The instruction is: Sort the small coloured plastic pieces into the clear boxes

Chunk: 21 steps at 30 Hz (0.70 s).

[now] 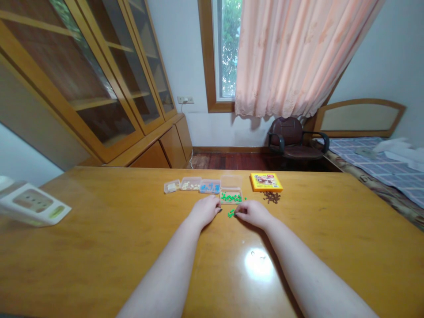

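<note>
A clear plastic box [231, 203] with its lid [231, 181] raised holds many small green pieces [231, 197]. At its left front corner my left hand [207, 209] rests on the table with curled fingers; whether they grip the box or something small is hidden. In front of the box lies a small cluster of loose green pieces [231, 213]. The bent fingers of my right hand [253, 213] are pinched at the right side of this cluster, touching it. One stray green piece [245, 198] lies just right of the box.
Farther left stand boxes of blue pieces [210, 187] and pale pieces [191, 184], plus a small clear box [172, 187]. Brown pieces [272, 197] lie before a yellow box [266, 181]. A white container [33, 205] stands at the wooden table's [99, 247] left.
</note>
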Tool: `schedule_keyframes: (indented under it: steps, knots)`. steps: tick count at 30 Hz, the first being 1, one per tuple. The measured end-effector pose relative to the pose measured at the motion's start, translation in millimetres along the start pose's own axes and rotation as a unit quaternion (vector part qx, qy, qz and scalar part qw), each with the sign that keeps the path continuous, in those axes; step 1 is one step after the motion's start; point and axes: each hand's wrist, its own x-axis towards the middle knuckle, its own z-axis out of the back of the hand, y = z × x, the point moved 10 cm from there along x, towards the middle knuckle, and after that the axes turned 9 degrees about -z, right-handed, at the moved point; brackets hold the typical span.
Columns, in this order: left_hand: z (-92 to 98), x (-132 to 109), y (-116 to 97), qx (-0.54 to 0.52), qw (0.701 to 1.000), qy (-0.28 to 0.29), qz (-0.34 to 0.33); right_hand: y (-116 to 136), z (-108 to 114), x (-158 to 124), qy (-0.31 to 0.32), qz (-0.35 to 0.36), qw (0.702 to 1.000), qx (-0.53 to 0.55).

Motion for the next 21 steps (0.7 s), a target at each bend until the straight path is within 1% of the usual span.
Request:
schedule_keyframes:
  steps: [3, 6, 8, 12, 14, 16, 18, 21]
  knots:
    - [-4.8, 1, 1, -0.004, 1.000, 0.023, 0.005, -2, 0, 1, -0.004, -0.009, 1.000, 0.002]
    - [-6.6, 1, 1, 0.008, 1.000, 0.029, 0.005, -5, 4, 3, -0.020, -0.025, 0.999, 0.021]
    - [-7.6, 1, -1, 0.022, 0.999, 0.031, 0.000, -9, 14, 3, -0.063, -0.040, 0.996, 0.045]
    - [-8.7, 2, -11, 0.034, 0.999, 0.021, -0.032, -21, 37, 0, -0.183, -0.067, 0.977, 0.092]
    - [-7.9, 2, -18, 0.032, 0.998, 0.012, -0.049, -25, 41, -1, -0.212, -0.070, 0.968, 0.116]
    - [-7.1, 2, -26, 0.028, 0.997, 0.009, -0.068, -27, 40, 0, -0.213, -0.069, 0.967, 0.125]
    - [-4.4, 2, -36, 0.020, 0.995, 0.001, -0.093, -25, 35, 3, -0.192, -0.063, 0.972, 0.118]
    - [4.3, 3, -47, 0.010, 0.993, -0.035, -0.117, -24, 30, 5, -0.166, -0.058, 0.977, 0.117]
